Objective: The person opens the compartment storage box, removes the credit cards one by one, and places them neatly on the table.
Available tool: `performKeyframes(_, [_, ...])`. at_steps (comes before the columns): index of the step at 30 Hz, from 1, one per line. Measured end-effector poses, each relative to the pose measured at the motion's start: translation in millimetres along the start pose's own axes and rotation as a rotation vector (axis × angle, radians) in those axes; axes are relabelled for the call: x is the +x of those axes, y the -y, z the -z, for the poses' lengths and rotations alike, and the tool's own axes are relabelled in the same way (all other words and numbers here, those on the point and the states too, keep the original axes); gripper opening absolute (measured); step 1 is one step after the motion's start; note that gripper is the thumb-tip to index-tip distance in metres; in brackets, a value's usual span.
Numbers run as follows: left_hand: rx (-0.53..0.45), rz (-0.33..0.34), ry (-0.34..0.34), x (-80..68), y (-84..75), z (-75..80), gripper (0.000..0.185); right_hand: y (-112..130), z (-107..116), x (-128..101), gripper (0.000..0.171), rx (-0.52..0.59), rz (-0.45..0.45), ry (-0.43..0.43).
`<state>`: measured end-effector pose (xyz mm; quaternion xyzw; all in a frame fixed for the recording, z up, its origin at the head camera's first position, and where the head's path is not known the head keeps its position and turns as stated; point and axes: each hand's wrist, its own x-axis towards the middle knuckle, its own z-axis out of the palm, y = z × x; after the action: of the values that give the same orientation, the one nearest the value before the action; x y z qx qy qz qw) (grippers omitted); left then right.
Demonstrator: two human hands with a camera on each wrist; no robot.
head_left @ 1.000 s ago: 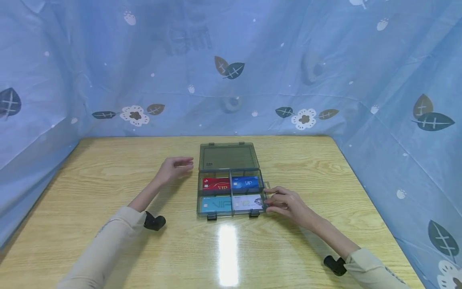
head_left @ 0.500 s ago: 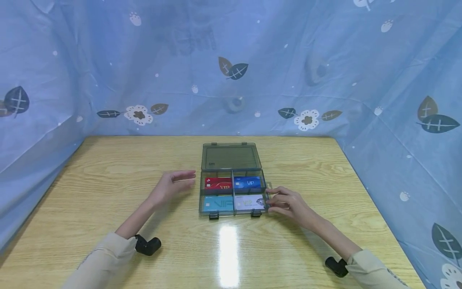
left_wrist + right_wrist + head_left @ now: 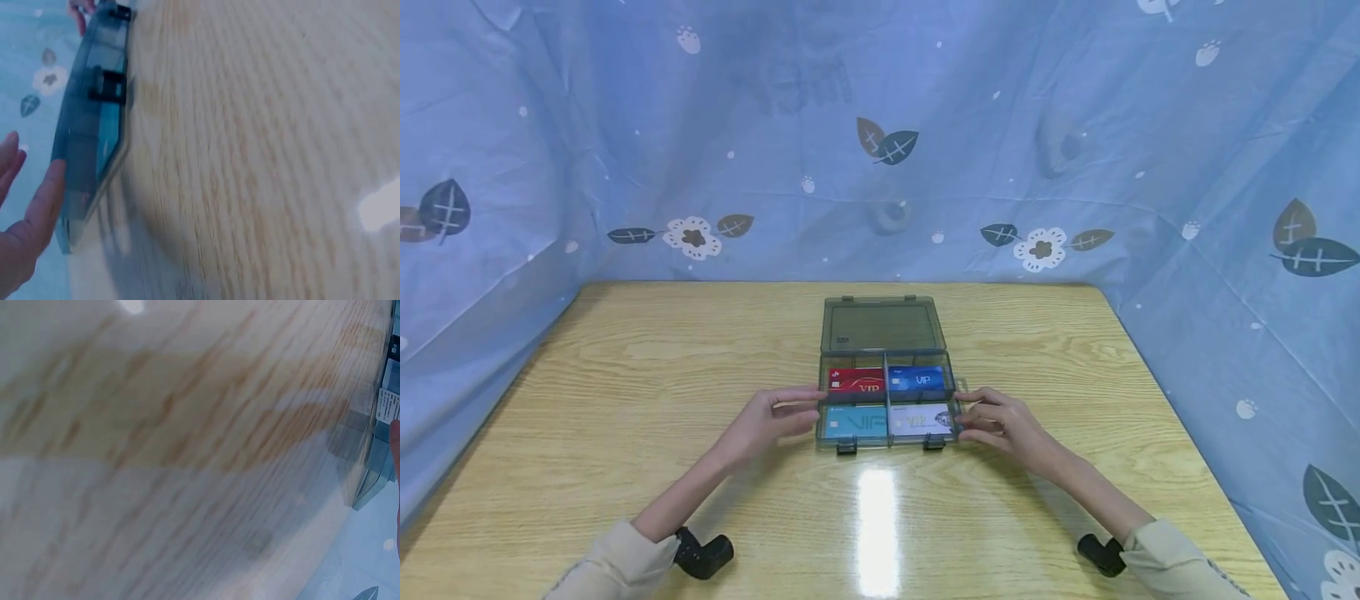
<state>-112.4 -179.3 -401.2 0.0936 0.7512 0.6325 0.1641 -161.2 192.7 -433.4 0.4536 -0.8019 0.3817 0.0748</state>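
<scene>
A translucent grey plastic box (image 3: 888, 417) lies in the middle of the table with its lid (image 3: 883, 325) folded back, away from me. Divided compartments hold a red VIP card (image 3: 853, 381), a blue VIP card (image 3: 917, 379), a teal card (image 3: 856, 422) and a white card (image 3: 917, 420). At the box's left side, my left hand (image 3: 771, 425) has its fingers extended to the wall; in the left wrist view a fingertip (image 3: 55, 172) meets the box near its corner. My right hand (image 3: 1009, 427) rests loosely bent fingers against the right side.
Two dark latches, a left latch (image 3: 847, 448) and a right latch (image 3: 934, 442), project from the box's front edge. The wooden table (image 3: 700, 333) shows a bright glare strip (image 3: 877, 533) in front. Blue patterned cloth (image 3: 775, 150) hangs behind and at both sides.
My left hand has come down and to the right, from beside the lid's lower end to the box's left side. The right hand stays at the right side. The view has shifted slightly.
</scene>
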Motion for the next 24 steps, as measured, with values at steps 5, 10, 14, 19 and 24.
performKeyframes(5, [0.059, -0.011, -0.043, -2.8, 2.0, -8.9, 0.036, 0, 0, 0, 0.015, 0.000, 0.012, -0.015])
performKeyframes(10, [0.262, -0.027, -0.114, -1.1, 2.9, -16.5, 0.033, 0, 0, -1, 0.015, -0.005, 0.004, -0.017])
performKeyframes(14, [0.411, -0.028, -0.169, 4.7, 0.0, -21.9, 0.030, 0, 0, -1, 0.015, 0.013, -0.002, -0.012])
performKeyframes(19, [0.539, 0.036, -0.184, 16.5, -6.8, -31.1, 0.032, 4, 0, 1, 0.017, 0.005, 0.009, -0.020])
performKeyframes(24, [0.724, 0.119, -0.137, 24.9, -15.9, -39.8, 0.036, 19, 4, 8, 0.020, 0.020, 0.018, -0.032])
